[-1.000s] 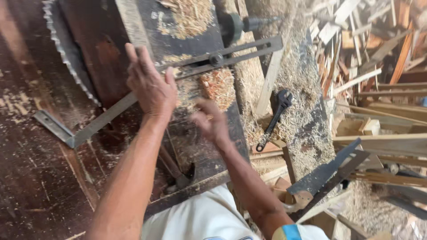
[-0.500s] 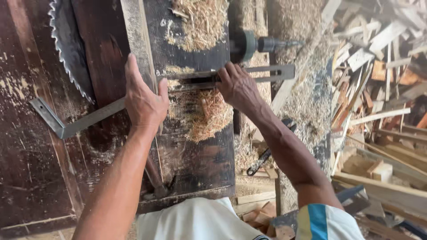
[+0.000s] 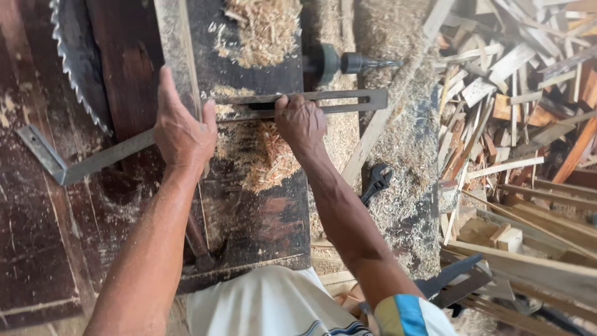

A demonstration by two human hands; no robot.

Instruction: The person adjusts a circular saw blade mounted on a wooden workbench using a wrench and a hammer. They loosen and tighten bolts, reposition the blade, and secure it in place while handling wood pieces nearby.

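The left hand [image 3: 180,127] lay flat, palm down, on a slotted metal guide bar [image 3: 249,109] where it crossed a narrow upright wooden strip [image 3: 177,50]. The right hand [image 3: 300,121] pressed its fingers on the same bar farther to the right, just above a heap of wood shavings [image 3: 264,155]. The bar ran across the dark, worn saw table [image 3: 261,211], its bent left end [image 3: 40,152] reaching past a circular saw blade [image 3: 74,68] whose teeth showed along its edge. Beyond the bar a drill chuck with a bit [image 3: 348,62] pointed right. An adjustable wrench [image 3: 375,182] lay in sawdust near the right forearm. Offcuts of timber [image 3: 516,93] lay piled at the right.
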